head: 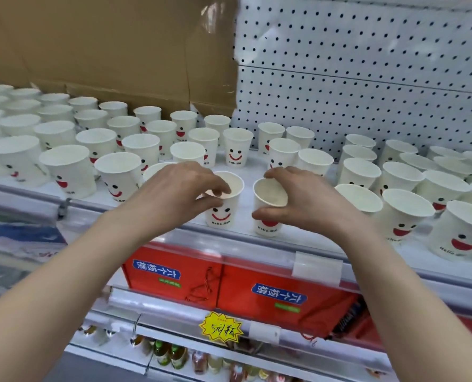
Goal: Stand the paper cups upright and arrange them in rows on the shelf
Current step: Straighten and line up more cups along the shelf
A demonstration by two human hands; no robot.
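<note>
Gripping: one cup per hand, both at the front edge of the shelf point(247, 194)
Left hand point(174, 194): fingers point(221, 187) hooked over the rim of the left cup point(224, 213), thumb outside, pinching the lip
Right hand point(309, 199): fingers curled over the far rim of the right cup point(268, 227), thumb on the near wall, closed round it
Where: the two cups sit side by side, apart, in the gap between the left block of cups point(105, 139) and the right block of cups point(395, 175)
Why this grip: likely to keep the hands above the cups, so each can be set beside its neighbours without knocking them
Axis: both near vertical, mouths up, bases down
Facing: smiley prints face the front of the shelf
Contact: can't tell if the bases are down on the shelf or just above it
Rows: left block looks ordered, right block looser
Stage: probably filling the front row of the middle gap
Risk: thin rims may dent under a hard pinch
</note>
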